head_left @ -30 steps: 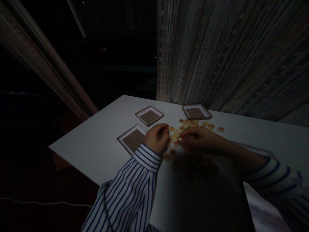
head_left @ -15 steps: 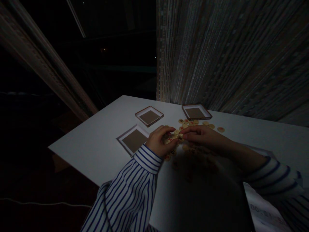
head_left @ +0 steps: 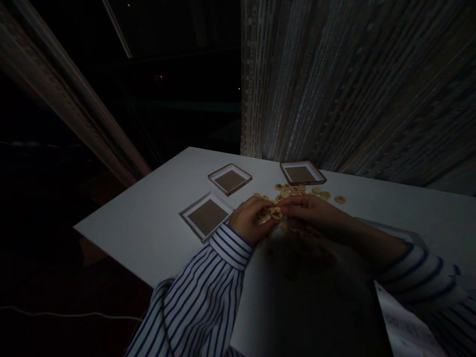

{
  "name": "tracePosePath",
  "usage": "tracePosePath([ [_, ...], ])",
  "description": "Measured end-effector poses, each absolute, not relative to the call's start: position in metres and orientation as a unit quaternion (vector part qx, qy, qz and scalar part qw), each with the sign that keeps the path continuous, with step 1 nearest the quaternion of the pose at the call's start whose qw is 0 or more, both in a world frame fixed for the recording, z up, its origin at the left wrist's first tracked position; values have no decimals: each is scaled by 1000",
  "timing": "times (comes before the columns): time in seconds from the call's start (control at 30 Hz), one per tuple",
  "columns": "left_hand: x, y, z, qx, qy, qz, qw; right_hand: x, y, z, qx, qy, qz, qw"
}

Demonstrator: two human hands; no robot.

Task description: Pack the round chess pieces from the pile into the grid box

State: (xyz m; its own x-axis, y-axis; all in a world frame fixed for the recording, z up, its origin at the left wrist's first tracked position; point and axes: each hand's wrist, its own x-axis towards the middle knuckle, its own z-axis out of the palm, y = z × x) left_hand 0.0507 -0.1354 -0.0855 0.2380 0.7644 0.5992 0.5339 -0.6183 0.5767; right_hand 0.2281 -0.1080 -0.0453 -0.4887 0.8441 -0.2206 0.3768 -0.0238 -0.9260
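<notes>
Both my hands meet over a spread of round xiangqi pieces [head_left: 284, 194] marked with red or black characters. One xiangqi piece [head_left: 276, 213] with a black character faces me, raised between the hands. My left hand [head_left: 253, 218] curls its thumb and forefinger around the left side of that piece. From the other side, the fingertips of my right hand [head_left: 308, 208] pinch its right edge. More pale pieces show faintly inside the curl of the left hand. Deep shadow hides much of the pile under the right hand.
Three shallow box parts with brown bottoms lie on the white table [head_left: 141, 238]: a near-left tray [head_left: 188, 218], a back-left tray [head_left: 230, 192] and a back-right tray [head_left: 323, 178]. Another pale-rimmed tray [head_left: 394, 229] is partly behind the right arm. A lit screen [head_left: 405, 322] shows digits. A beaded curtain [head_left: 297, 74] hangs behind.
My left hand has moved slightly right, closing in on the right fingertips. The black-marked piece between them has turned its face more toward me. The trays have not moved.
</notes>
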Motion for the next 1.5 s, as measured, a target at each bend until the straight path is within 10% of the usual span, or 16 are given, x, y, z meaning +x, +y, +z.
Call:
tracePosePath([
  [1.5,56,-136,-85,633,440,518,372,226,-115,-43,-457,-699,446,322],
])
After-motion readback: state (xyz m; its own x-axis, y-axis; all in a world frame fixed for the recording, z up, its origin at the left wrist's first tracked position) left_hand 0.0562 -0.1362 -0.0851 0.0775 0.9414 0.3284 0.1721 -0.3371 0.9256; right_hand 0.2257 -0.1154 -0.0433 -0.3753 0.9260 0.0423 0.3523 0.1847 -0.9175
